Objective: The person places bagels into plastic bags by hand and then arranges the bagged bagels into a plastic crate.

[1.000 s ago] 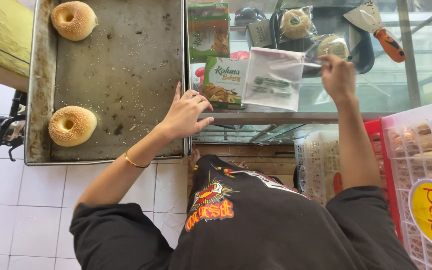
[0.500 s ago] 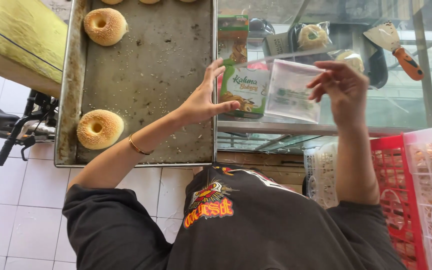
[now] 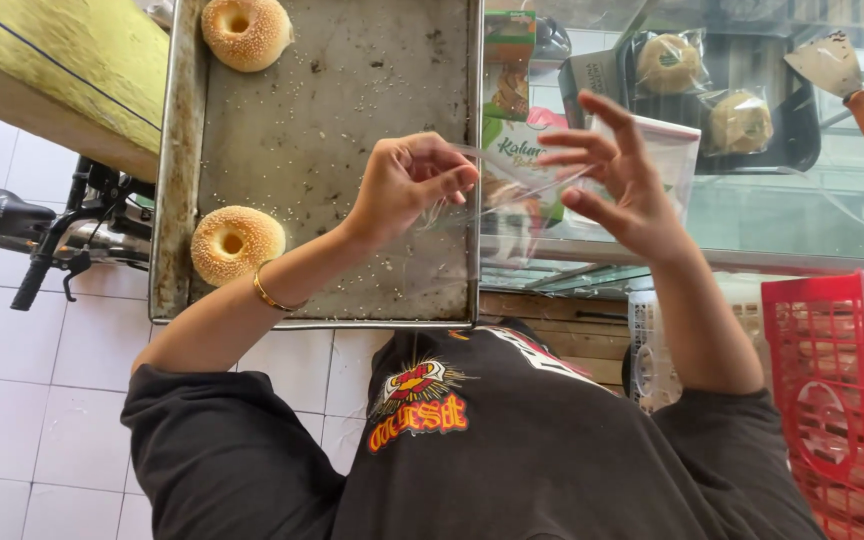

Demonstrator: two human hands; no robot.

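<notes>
My left hand [image 3: 410,183] and my right hand [image 3: 614,180] are raised close together, and both pinch the edges of a thin clear plastic bag [image 3: 512,192] stretched between them. The bag hangs over the right edge of a worn metal baking tray [image 3: 166,200]. Two sesame-topped ring buns lie on the tray: one [image 3: 237,243] near its front left corner, close to my left forearm, and another [image 3: 245,30] at the far left. A gold bracelet circles my left wrist.
Behind my hands stands a green printed packet [image 3: 512,60] on a glass counter. A black tray [image 3: 797,140] holds wrapped buns, with an orange-handled scraper [image 3: 852,80] beside it. A red plastic crate [image 3: 822,400] stands at the right; a motorbike [image 3: 52,230] is at the left.
My left hand left the tray edge and moved right to the clear bag that my right hand held. Both hands now hold it, nearer to me.
</notes>
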